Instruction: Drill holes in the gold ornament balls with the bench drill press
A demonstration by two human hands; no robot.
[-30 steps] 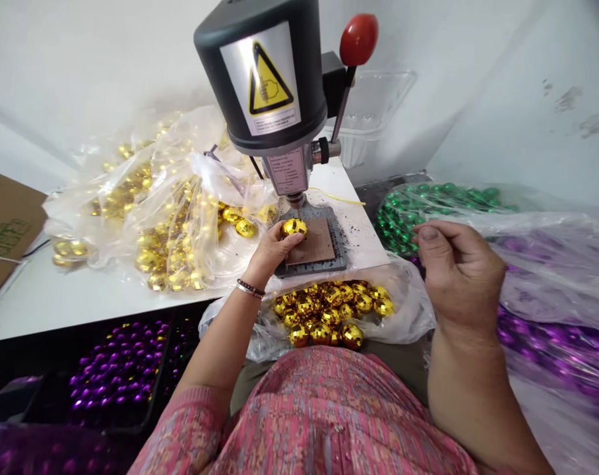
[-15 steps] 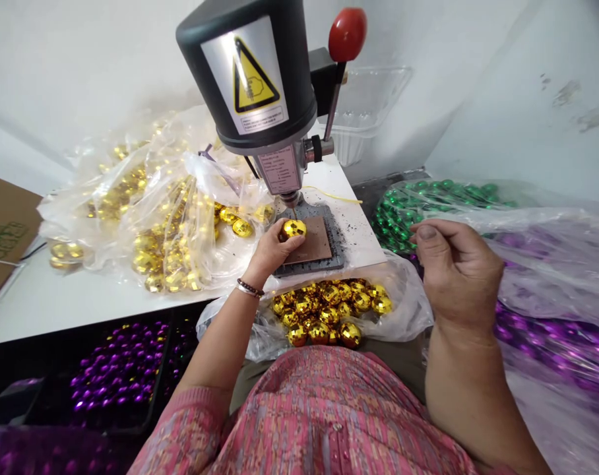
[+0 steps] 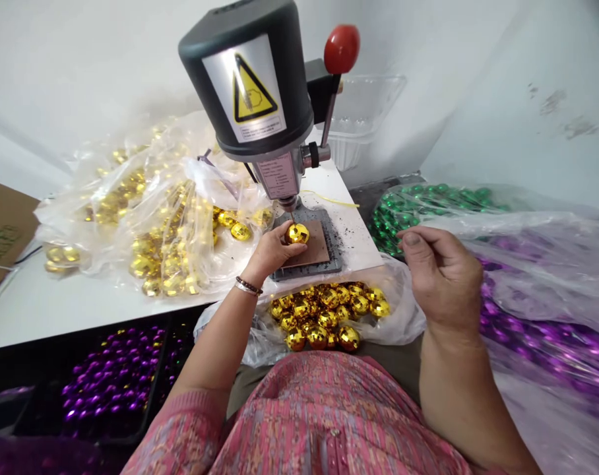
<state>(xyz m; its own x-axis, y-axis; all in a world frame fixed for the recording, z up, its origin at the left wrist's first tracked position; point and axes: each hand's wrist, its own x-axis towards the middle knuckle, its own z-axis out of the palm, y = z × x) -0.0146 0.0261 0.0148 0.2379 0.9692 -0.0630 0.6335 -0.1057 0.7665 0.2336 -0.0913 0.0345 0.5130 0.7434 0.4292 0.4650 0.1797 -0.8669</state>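
Observation:
My left hand is closed round a shiny gold faceted ball, thumb at its near side and fingers at its far left. The ball is over the brown board on the grey base of a bench drill press, just below the thin bit. Whether bit and ball touch, I cannot tell. My right hand is raised to the right, apart from the machine, its fingers curled and thumb pressed against them. Anything in that pinch is hidden or too small to name. An open plastic bag of gold balls lies in front of my lap.
The red-knobbed lever stands up at the press's right. Clear bags of gold balls cover the white table's left side. Green balls and purple balls lie bagged at right. More purple balls lie lower left, by black trays.
My right hand has shifted left, still pinched. The gold ball has moved slightly right over the board with my left hand on it. The whole view has tilted up a little.

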